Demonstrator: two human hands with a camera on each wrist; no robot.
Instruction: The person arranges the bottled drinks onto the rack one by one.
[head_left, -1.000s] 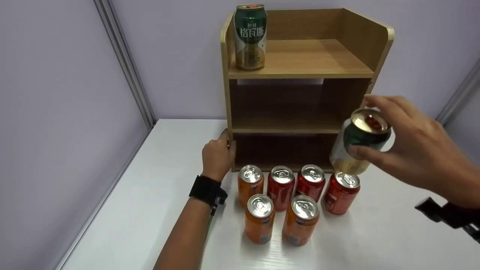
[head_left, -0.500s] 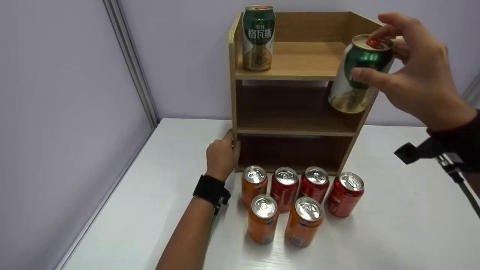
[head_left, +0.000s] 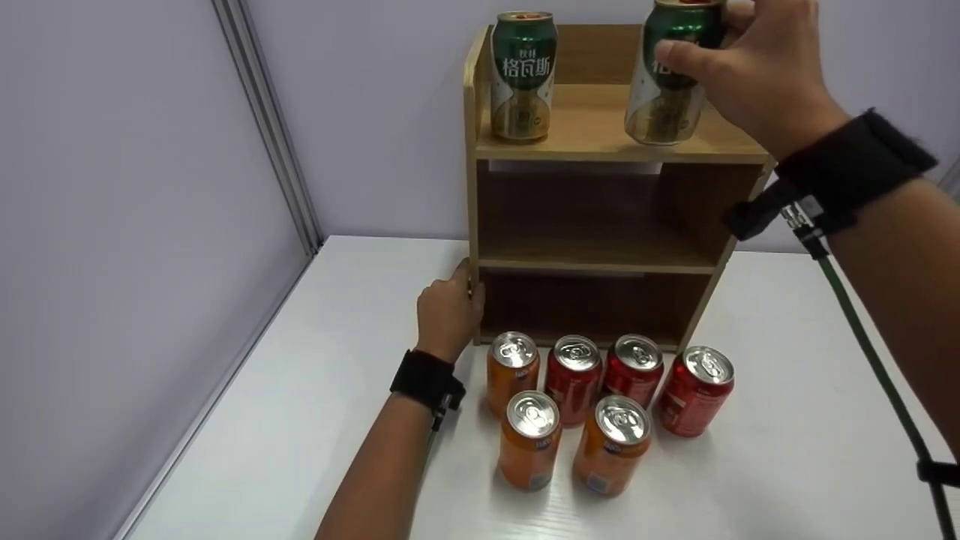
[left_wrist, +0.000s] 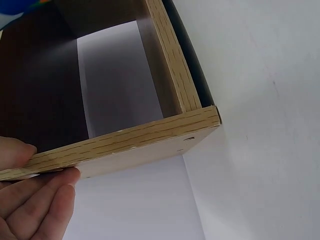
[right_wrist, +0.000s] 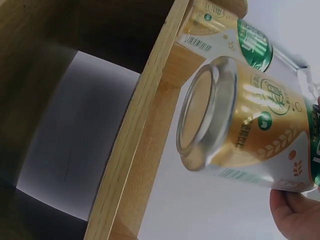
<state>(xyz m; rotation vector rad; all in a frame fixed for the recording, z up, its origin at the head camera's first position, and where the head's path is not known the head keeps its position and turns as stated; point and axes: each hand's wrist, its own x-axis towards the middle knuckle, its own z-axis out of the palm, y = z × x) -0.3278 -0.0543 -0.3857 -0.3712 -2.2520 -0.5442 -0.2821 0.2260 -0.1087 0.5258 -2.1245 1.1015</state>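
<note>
My right hand (head_left: 772,75) grips a green, white and gold drink can (head_left: 667,97) near its top, upright in front of the top shelf of a wooden shelf unit (head_left: 600,154). In the right wrist view the base of this held can (right_wrist: 270,120) shows clear of the shelf edge. A matching can (head_left: 523,82) stands at the left end of that top shelf. Low on the unit's left side panel, my left hand (head_left: 450,311) pinches the front edge. The left wrist view shows the thumb (left_wrist: 15,152) on the inner face and the fingers on the outer face.
On the white table (head_left: 337,322) before the unit stand orange cans (head_left: 531,450) and red cans (head_left: 694,397), close together. The middle shelf (head_left: 592,262) and bottom compartment sit behind them. A green cable (head_left: 874,367) trails from the right wristband.
My right hand has lifted the green can from above the red cans up to the top shelf, then moved left with it. The left hand keeps its hold on the side panel.
</note>
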